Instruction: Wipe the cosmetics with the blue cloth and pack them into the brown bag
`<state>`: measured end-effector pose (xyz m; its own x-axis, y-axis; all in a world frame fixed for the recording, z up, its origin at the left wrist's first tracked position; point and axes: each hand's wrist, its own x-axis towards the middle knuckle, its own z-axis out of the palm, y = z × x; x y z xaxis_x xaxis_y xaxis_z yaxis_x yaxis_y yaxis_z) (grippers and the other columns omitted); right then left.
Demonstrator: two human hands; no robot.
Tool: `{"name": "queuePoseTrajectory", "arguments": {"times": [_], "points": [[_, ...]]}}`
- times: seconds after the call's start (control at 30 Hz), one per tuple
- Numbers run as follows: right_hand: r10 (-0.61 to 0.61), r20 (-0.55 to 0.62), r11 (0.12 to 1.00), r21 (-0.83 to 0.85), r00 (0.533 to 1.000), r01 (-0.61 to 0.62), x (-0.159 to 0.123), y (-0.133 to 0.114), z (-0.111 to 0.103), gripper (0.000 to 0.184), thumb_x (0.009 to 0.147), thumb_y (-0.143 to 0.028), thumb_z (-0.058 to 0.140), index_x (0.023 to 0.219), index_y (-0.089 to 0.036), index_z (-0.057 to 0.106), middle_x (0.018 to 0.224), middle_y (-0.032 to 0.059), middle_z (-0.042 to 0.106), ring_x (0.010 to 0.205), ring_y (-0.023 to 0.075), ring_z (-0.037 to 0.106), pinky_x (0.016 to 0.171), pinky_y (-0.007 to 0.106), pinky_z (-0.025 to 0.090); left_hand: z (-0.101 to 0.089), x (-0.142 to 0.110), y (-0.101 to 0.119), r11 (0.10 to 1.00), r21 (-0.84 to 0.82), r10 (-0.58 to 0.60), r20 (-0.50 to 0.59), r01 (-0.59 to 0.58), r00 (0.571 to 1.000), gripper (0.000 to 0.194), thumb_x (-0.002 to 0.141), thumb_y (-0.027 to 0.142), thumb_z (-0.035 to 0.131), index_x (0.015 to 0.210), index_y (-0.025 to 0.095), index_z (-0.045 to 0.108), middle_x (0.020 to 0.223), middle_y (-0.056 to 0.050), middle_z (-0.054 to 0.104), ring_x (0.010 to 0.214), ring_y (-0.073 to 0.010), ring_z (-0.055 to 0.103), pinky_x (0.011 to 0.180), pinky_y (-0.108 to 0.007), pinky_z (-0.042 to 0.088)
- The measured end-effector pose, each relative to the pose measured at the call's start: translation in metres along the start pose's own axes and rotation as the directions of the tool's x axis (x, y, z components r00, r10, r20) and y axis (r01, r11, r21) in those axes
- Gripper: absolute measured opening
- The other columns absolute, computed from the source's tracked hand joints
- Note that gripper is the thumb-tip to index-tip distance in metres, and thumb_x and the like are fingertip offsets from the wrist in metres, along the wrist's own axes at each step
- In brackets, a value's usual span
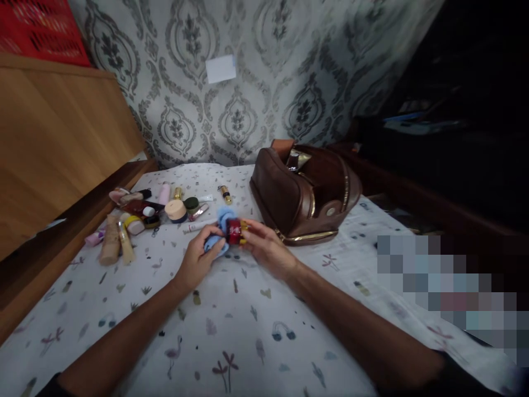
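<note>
Just above the printed sheet, both hands meet around a small dark red jar (234,231) with a gold-coloured end. My right hand (268,248) is closed with its fingers round the gold end. In my left hand (201,253), a light blue cloth (215,245) is pinched and pressed against the jar's left side. The cloth is slightly blurred, and the far side of the jar is hidden. A brown leather bag (297,193) stands unzipped just beyond my right hand. Past the hands lie a white tube (200,225) and a small gold and black bottle (225,194).
At the left lie several cosmetics, among them a beige-lidded jar (176,210), a dark green jar (191,205) and a beige tube (110,242). A wooden cabinet (61,116) and a bed rail border the left. Patterned wallpaper (237,118) rises behind; dark furniture stands right.
</note>
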<state>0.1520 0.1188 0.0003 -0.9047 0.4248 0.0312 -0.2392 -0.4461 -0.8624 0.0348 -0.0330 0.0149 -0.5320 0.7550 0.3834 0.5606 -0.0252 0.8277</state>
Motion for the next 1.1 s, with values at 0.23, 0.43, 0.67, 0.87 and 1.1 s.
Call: {"name": "queuePoseTrajectory", "arguments": {"times": [0.23,0.43,0.67,0.87,1.1], "points": [[-0.312,0.228,0.785,-0.484,0.922,0.385,-0.005,0.007,0.0,0.052,0.08,-0.035,0.073,0.129,-0.025,0.058,0.117,0.0073,0.06,0.106,0.0204,0.06,0.094,0.039,0.051,-0.003,0.008,-0.009,0.992,-0.049,-0.116,-0.005,0.116,0.993,0.018,0.084,0.038,0.055,0.088,0.02,0.055,0.082,0.001,0.057,0.076,-0.0154,0.054,0.069,-0.024,0.045],[-0.453,0.381,0.387,-0.73,0.806,0.563,-0.012,0.004,0.0,0.052,0.088,-0.021,0.063,0.137,-0.024,0.049,0.122,0.0095,0.052,0.116,0.0215,0.054,0.103,0.039,0.045,-0.01,0.008,-0.012,0.924,0.379,-0.058,-0.009,0.057,0.998,0.024,0.088,0.044,0.048,0.091,0.022,0.058,0.087,-0.002,0.065,0.083,-0.0206,0.061,0.072,-0.03,0.048],[-0.378,0.237,0.405,-0.826,0.895,0.391,-0.015,-0.003,0.006,0.062,0.084,-0.023,0.068,0.141,-0.016,0.044,0.121,0.0115,0.056,0.113,0.0231,0.057,0.102,0.038,0.046,-0.031,0.023,-0.011,0.621,0.768,0.054,0.16,-0.158,0.986,0.046,0.093,0.051,0.033,0.084,0.021,0.066,0.097,-0.011,0.069,0.099,-0.0298,0.064,0.087,-0.043,0.051],[-0.365,0.166,0.454,-0.828,0.916,0.33,-0.018,-0.014,0.012,0.061,0.085,-0.031,0.069,0.139,-0.017,0.044,0.134,0.0126,0.055,0.125,0.0227,0.054,0.109,0.037,0.041,-0.038,0.034,-0.009,0.605,0.757,0.147,0.2,-0.248,0.969,0.051,0.094,0.056,0.03,0.098,0.02,0.067,0.105,-0.011,0.07,0.104,-0.0314,0.064,0.092,-0.045,0.05],[-0.379,0.163,0.435,-0.837,0.911,0.331,-0.019,-0.012,0.011,0.06,0.084,-0.032,0.07,0.137,-0.015,0.047,0.134,0.0136,0.056,0.124,0.0237,0.055,0.107,0.037,0.044,-0.023,0.038,0.006,0.706,0.664,0.153,0.196,-0.246,0.969,0.052,0.092,0.059,0.032,0.106,0.02,0.064,0.112,-0.013,0.068,0.113,-0.0341,0.06,0.098,-0.049,0.046]]}}
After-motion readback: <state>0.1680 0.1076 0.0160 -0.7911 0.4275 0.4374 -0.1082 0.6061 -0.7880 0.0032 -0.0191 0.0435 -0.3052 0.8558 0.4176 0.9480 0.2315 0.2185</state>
